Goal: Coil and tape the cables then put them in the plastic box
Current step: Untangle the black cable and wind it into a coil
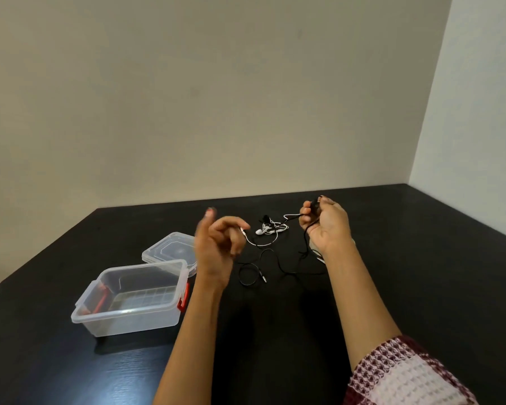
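Note:
My right hand [326, 225] is raised above the black table and closed around one end of a thin black cable [281, 266]. The cable hangs from that hand and trails in loops across the table to a plug near the middle. My left hand [219, 244] is lifted too, blurred, fingers loosely curled; I cannot tell whether it pinches the cable. White earphones [268, 229] with their white cable lie tangled on the table between and beyond both hands. The clear plastic box [129, 317] with red latches stands open at the left, empty of cables.
The box's clear lid [170, 248] lies flat just behind the box. The black table [421, 287] meets beige walls at the back and right. A white object shows partly behind my right wrist.

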